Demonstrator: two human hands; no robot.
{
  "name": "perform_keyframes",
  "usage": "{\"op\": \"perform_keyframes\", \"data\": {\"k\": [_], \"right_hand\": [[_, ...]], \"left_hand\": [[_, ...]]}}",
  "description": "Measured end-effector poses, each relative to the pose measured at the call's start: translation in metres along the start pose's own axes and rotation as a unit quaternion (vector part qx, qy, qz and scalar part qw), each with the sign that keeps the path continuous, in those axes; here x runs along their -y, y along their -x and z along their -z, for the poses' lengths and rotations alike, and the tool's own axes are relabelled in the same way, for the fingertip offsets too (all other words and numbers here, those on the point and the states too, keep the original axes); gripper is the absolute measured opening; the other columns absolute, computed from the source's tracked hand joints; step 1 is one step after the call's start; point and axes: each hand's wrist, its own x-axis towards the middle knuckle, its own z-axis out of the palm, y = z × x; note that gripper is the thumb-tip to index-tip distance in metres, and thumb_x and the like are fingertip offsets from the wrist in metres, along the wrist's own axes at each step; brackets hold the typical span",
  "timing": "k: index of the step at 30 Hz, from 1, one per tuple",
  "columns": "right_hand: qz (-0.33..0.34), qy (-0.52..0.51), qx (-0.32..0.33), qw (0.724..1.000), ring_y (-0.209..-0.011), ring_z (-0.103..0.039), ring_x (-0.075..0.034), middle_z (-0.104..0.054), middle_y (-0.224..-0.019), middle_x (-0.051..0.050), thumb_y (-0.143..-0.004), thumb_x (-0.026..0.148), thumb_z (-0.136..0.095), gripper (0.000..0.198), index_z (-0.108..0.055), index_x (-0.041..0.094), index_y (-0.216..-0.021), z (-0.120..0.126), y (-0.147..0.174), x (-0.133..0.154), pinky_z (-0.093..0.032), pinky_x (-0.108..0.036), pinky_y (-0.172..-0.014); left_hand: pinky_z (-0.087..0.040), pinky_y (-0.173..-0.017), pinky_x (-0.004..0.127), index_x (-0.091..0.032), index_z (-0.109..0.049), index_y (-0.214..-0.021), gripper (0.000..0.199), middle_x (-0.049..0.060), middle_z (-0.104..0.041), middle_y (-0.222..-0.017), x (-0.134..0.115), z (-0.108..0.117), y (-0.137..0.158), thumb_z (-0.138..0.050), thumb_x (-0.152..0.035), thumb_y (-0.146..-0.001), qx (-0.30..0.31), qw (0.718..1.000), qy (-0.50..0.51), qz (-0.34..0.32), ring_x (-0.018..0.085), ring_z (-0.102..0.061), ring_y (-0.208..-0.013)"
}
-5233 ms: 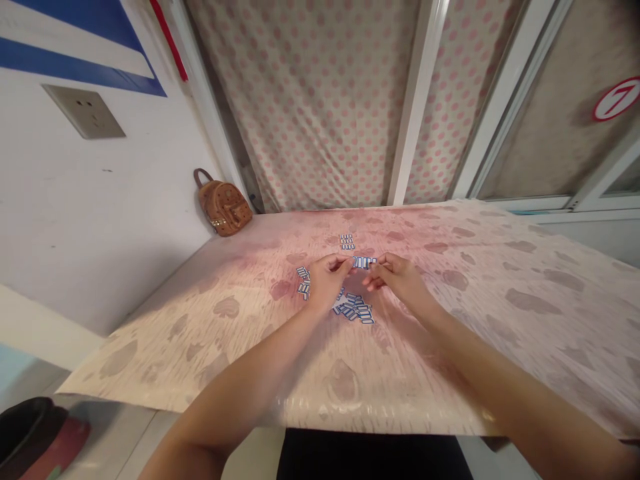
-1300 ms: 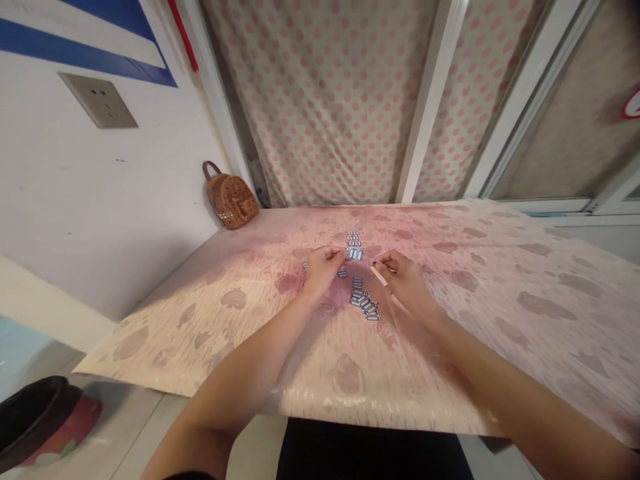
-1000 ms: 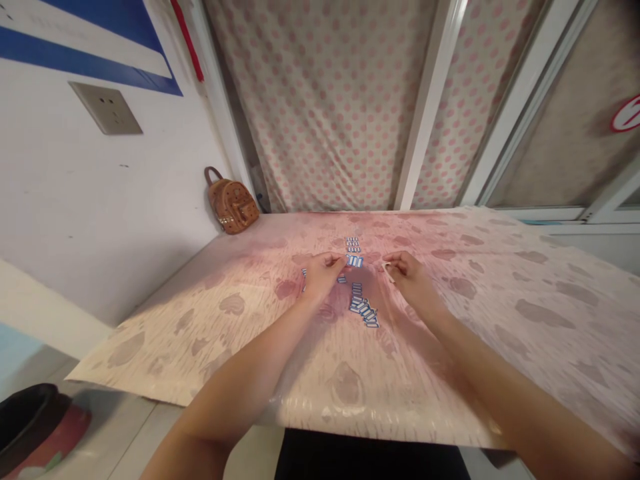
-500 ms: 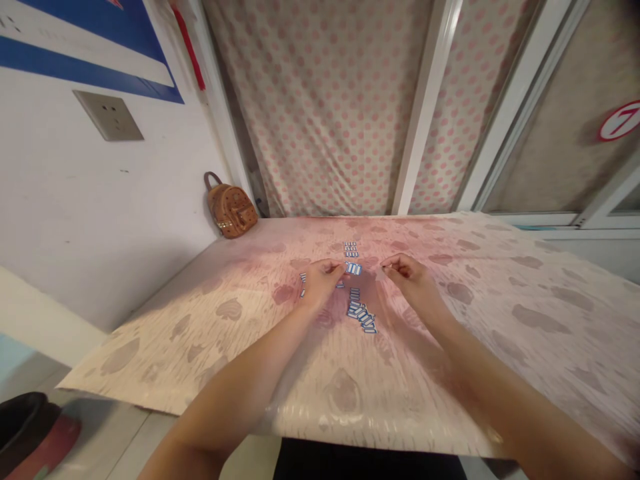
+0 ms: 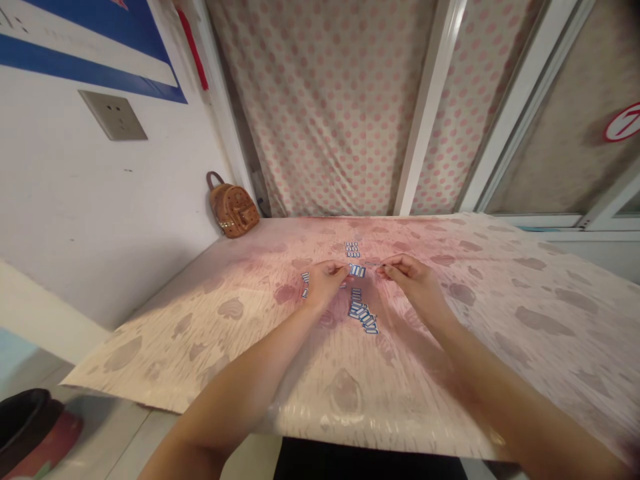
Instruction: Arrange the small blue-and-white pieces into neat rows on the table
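Observation:
My left hand (image 5: pixel 327 283) is closed in a pinch on a small blue-edged card with white bars (image 5: pixel 357 270), held up over the table. To its right, my right hand (image 5: pixel 407 273) pinches a thin, pin-like piece (image 5: pixel 373 264), whose tip points towards the card. A small gap parts the two hands. An overlapping pile of similar blue-and-white cards (image 5: pixel 364 315) lies on the table below the hands. Further back lies a neat group of the same cards (image 5: pixel 352 249). More cards (image 5: pixel 305 285) show left of my left hand, partly covered by it.
A patterned cloth under a clear cover lies over the table (image 5: pixel 345 393). A small brown backpack (image 5: pixel 234 210) leans on the wall at the back left corner. Behind the table hangs a dotted curtain (image 5: pixel 325 107). A dark and red bin (image 5: pixel 37 433) stands on the floor at left.
My right hand has come slightly left, and the thin piece in its fingers now shows near the card. The card in my left hand has shifted slightly; the view has moved a little.

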Motion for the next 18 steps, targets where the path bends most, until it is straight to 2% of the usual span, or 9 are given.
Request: {"op": "perform_keyframes", "data": {"k": [12, 18], "right_hand": [[0.038, 0.086, 0.035, 0.995, -0.079, -0.063, -0.018, -0.068, -0.088, -0.004, -0.083, 0.032, -0.061, 0.012, -0.063, 0.020, -0.086, -0.003, 0.001, -0.011, -0.048, -0.033, -0.075], [0.048, 0.159, 0.020, 0.986, -0.077, -0.060, -0.018, -0.067, -0.083, -0.003, -0.083, 0.029, -0.055, 0.009, -0.061, 0.022, -0.084, -0.009, 0.006, -0.004, -0.045, -0.034, -0.075]], "left_hand": [[-0.050, -0.061, 0.021, -0.013, -0.072, -0.073, 0.010, 0.004, -0.072, -0.068, 0.002, -0.003, 0.000, -0.070, -0.020, -0.079, 0.008, 0.999, 0.036, 0.022, 0.013, -0.069, -0.063], [-0.051, -0.061, 0.023, -0.013, -0.073, -0.076, 0.012, 0.006, -0.074, -0.071, 0.005, -0.003, 0.000, -0.075, -0.026, -0.077, 0.017, 0.999, 0.028, 0.019, 0.015, -0.070, -0.065]]}}
